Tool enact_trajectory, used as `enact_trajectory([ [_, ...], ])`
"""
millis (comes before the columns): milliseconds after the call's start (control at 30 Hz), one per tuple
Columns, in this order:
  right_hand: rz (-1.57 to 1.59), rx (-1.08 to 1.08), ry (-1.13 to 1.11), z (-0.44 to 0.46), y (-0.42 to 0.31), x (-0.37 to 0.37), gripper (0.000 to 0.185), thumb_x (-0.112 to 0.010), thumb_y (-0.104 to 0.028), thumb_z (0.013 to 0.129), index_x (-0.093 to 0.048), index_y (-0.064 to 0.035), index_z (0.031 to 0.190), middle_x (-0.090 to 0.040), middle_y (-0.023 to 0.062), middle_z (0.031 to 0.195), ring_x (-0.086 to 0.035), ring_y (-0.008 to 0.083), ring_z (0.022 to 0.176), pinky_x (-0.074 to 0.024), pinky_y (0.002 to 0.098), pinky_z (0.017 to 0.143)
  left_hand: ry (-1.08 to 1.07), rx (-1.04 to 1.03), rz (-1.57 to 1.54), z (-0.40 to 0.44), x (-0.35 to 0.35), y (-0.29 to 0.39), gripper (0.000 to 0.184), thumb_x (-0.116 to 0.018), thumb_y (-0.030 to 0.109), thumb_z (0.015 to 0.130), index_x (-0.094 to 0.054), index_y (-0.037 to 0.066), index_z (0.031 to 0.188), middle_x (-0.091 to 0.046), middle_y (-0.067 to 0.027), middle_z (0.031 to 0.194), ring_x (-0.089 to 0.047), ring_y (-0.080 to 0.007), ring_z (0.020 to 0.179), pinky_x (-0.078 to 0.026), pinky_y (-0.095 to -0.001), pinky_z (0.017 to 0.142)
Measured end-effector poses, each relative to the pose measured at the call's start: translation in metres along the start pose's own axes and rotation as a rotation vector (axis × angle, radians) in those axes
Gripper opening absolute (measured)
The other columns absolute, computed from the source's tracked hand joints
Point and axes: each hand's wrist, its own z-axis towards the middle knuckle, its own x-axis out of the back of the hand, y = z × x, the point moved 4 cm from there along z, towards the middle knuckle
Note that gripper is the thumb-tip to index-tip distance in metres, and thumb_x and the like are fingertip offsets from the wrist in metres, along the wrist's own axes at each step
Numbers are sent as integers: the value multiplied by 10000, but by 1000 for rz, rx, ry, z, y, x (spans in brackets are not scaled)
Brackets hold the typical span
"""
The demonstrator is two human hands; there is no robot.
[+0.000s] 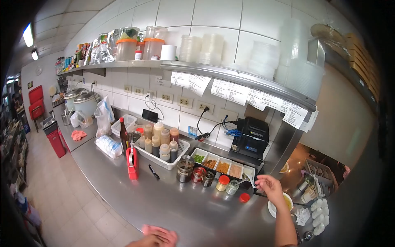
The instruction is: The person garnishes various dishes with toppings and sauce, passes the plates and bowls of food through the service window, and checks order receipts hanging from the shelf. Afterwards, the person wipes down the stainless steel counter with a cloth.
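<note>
At the bottom, my left hand [154,239] is closed on a pink cloth [163,234] over the steel counter [197,214]. My right hand [269,186] reaches out beside the rightmost white topping tub; its fingers are bent near a spoon handle [250,179], and whether they touch it is unclear. Below that hand stands a white bowl [273,209] with yellowish contents, partly hidden by my forearm. Left of the hand are a jar with a red lid [222,182], an open glass jar [232,187] and a loose red lid [244,197].
Farther left are a basket of sauce bottles [166,163], a red tape dispenser [132,164] and a black marker [154,172]. A black printer [249,140] stands behind the tubs. Overhead runs a steel shelf [238,76] with hanging paper slips. White spoons [319,216] lie at the right.
</note>
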Motion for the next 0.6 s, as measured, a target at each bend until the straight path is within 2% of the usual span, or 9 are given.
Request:
enact_trajectory([
  [67, -107, 68, -15, 20, -28, -15, 246, -561, -59, 920, -590, -9, 1159, -671, 77, 974, -617, 111, 823, -495, 249, 731, 256, 20, 182, -67, 62, -34, 189, -743, -36, 692, -706, 24, 868, -657, -117, 1083, -648, -235, 920, -523, -339, 824],
  [100, -186, 95, -8, 28, -45, -23, 260, -575, -57, 908, -586, -6, 1162, -665, 88, 999, -619, 131, 843, -498, 260, 736, 467, 12, 256, -89, 101, -30, 243, -722, -94, 579, -715, 55, 771, -686, -113, 975, -657, -288, 840, -499, -383, 858],
  [133, -265, 123, 0, 37, -61, -30, 276, -589, -55, 895, -581, -3, 1166, -660, 99, 1025, -621, 151, 863, -500, 272, 741, 526, 125, 347, -114, 131, -47, 209, -676, -125, 575, -683, 46, 695, -700, -85, 811, -664, -276, 768, -494, -368, 830],
  [200, -577, 426, 137, 51, -98, -42, 334, -634, -34, 827, -595, -40, 1159, -620, 140, 1108, -583, 240, 997, -473, 343, 841, 777, 569, 141, -161, 172, -95, 118, -695, -52, 591, -645, 52, 613, -699, -84, 790, -647, -221, 837, -478, -337, 805],
  [300, -911, 716, 301, 72, -146, -63, 377, -669, -15, 755, -598, -57, 1123, -513, 187, 1262, -467, 349, 1165, -396, 435, 963, 1249, 614, -167, -155, 214, -25, 133, -628, -100, 614, -625, 32, 604, -662, -97, 753, -611, -231, 829, -462, -334, 781],
  [400, -1079, 793, 416, 100, -164, -73, 356, -679, -14, 729, -576, -51, 1068, -405, 198, 1381, -381, 384, 1249, -317, 487, 1024, 1489, 389, -19, -116, 205, 8, 149, -586, -121, 635, -621, 20, 601, -610, -91, 720, -566, -228, 800, -452, -341, 734],
  [500, -1151, 765, 511, 128, -164, -75, 325, -683, -16, 718, -547, -45, 1012, -350, 201, 1433, -351, 376, 1278, -266, 505, 1046, 1146, 374, 144, -74, 172, -4, 148, -627, -46, 641, -690, 88, 640, -606, -84, 728, -554, -286, 792, -453, -359, 728],
  [567, -1189, 724, 557, 144, -160, -75, 330, -688, -19, 708, -527, -37, 995, -312, 206, 1464, -334, 352, 1298, -246, 499, 1049, 874, 438, 54, -55, 134, -45, 180, -649, -31, 620, -721, 122, 683, -644, -48, 700, -556, -218, 725, -461, -324, 697],
  [600, -1215, 718, 568, 149, -160, -75, 334, -691, -26, 706, -527, -37, 997, -310, 205, 1467, -335, 346, 1298, -250, 495, 1045, 928, 359, 239, -42, 124, -2, 171, -698, 26, 609, -732, 175, 685, -658, -5, 742, -540, -232, 816, -450, -345, 759],
])
